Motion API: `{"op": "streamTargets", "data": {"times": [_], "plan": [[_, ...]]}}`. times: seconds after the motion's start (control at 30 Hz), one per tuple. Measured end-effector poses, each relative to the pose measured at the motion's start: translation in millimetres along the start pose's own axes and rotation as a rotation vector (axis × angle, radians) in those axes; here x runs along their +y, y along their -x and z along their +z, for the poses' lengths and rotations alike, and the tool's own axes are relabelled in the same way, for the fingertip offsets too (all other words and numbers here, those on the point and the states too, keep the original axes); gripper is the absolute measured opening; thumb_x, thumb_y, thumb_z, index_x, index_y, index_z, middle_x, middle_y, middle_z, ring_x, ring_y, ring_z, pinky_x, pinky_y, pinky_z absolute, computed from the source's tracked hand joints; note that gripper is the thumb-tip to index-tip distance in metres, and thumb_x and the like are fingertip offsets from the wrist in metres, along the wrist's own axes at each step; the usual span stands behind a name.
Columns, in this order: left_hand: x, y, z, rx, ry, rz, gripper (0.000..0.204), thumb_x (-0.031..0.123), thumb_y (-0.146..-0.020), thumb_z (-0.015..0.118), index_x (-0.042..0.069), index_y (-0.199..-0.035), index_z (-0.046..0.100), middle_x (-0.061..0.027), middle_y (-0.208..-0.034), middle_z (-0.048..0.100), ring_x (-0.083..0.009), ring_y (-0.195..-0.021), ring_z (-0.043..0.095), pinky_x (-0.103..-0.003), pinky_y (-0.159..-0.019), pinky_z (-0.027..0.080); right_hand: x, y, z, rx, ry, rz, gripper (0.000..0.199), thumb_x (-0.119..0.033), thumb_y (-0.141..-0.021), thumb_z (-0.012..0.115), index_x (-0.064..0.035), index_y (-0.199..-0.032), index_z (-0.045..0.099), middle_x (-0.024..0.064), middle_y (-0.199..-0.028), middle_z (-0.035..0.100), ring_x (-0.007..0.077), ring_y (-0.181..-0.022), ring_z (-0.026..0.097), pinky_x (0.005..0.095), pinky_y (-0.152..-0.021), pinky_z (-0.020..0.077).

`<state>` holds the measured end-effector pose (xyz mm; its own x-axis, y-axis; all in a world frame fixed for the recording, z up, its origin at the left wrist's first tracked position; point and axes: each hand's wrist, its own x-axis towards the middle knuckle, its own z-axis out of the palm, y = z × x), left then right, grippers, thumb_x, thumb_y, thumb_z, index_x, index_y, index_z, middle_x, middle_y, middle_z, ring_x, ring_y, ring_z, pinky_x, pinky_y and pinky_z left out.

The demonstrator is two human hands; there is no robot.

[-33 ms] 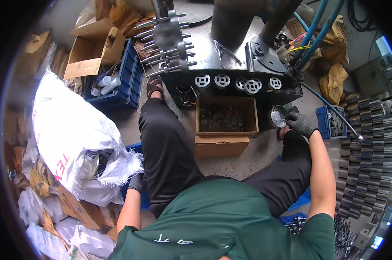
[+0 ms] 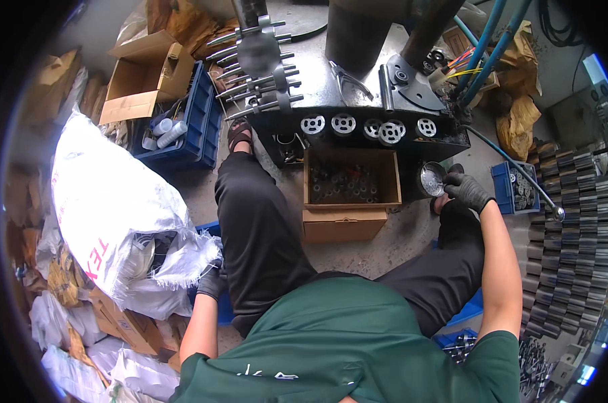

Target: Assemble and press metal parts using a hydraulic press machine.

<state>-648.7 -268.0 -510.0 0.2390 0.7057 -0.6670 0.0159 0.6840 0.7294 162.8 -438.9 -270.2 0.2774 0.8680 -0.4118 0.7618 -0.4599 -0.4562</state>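
Head view, looking straight down on a seated person in a green shirt and dark trousers, legs spread around an open cardboard box [image 2: 347, 201] on the concrete floor. I see the right hand [image 2: 466, 190], gloved dark grey, out to the right of the box with fingers curled around a round metal disc [image 2: 432, 178]; the disc is tilted, its shiny face toward the camera, held just beside the box's right wall and below the edge of the black machine base [image 2: 357, 111]. Left hand [image 2: 213, 282], also gloved, hangs low by the left thigh, fingers loosely bent, touching or just beside the torn edge of a white woven sack [image 2: 115, 208]; I cannot tell whether it grips anything. Box holds small dark metal parts. Five similar pierced discs [image 2: 344, 123] sit in a row on the base's front edge. Blue crate [image 2: 515, 188] of parts stands right of the right hand; stacked dark cylinders [image 2: 573, 228] beyond it.
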Motion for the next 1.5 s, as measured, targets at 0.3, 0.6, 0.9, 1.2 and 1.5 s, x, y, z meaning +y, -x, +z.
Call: {"op": "streamTargets", "data": {"times": [0.3, 0.6, 0.9, 1.2, 1.5], "plan": [[294.7, 88.7, 203.7, -0.753, 0.849, 0.280, 0.040, 0.010, -0.094, 0.059, -0.002, -0.131, 0.050, -0.0037, -0.098, 0.052, -0.0099, -0.075, 0.047, -0.025, -0.065, 0.041, 4.4, 0.9, 11.1, -0.009, -0.077, -0.112, 0.028, -0.015, -0.087, 0.067, -0.0028, -0.112, 0.069, 0.0158, -0.095, 0.070, 0.0276, -0.090, 0.068, 0.0357, -0.087, 0.0528], [398.8, 88.9, 421.9, -1.201, 0.293, 0.731, 0.027, 0.015, -0.100, 0.051, 0.001, -0.122, 0.058, -0.0174, -0.116, 0.067, -0.0339, -0.112, 0.067, -0.043, -0.089, 0.057, -93.2, -21.7, 53.3, -0.296, 0.489, -0.389, 0.035, -0.020, -0.083, 0.063, -0.0043, -0.114, 0.069, 0.0213, -0.105, 0.070, 0.0383, -0.101, 0.067, 0.0464, -0.091, 0.0527], [301.3, 68.2, 490.7, -0.869, 0.000, 0.204, 0.041, 0.002, -0.088, 0.050, 0.000, -0.128, 0.053, -0.0160, -0.106, 0.068, -0.0240, -0.090, 0.072, -0.034, -0.069, 0.063, -67.5, -139.7, 173.1, -0.305, 0.582, -0.416, 0.047, -0.024, -0.089, 0.061, -0.0118, -0.134, 0.057, 0.0181, -0.139, 0.051, 0.0343, -0.129, 0.051, 0.0426, -0.105, 0.0456], [307.2, 74.5, 485.9, -0.850, -0.085, 0.282, 0.040, 0.003, -0.092, 0.053, 0.001, -0.132, 0.053, -0.0114, -0.104, 0.069, -0.0196, -0.091, 0.071, -0.032, -0.073, 0.062, -146.8, -122.9, 160.6, -0.409, 0.221, -0.225, 0.062, -0.027, -0.092, 0.060, -0.0181, -0.149, 0.038, 0.0115, -0.160, 0.019, 0.0290, -0.149, 0.023, 0.0379, -0.120, 0.0316], [317.6, 89.8, 477.4, -0.933, 0.077, 0.162, 0.044, 0.014, -0.094, 0.057, 0.000, -0.135, 0.051, -0.0134, -0.107, 0.067, -0.0211, -0.095, 0.070, -0.031, -0.073, 0.061, -177.8, -103.9, 140.1, -0.440, 0.097, -0.152, 0.054, -0.026, -0.092, 0.062, -0.0160, -0.143, 0.046, 0.0110, -0.152, 0.033, 0.0286, -0.140, 0.035, 0.0389, -0.113, 0.0376]]}}
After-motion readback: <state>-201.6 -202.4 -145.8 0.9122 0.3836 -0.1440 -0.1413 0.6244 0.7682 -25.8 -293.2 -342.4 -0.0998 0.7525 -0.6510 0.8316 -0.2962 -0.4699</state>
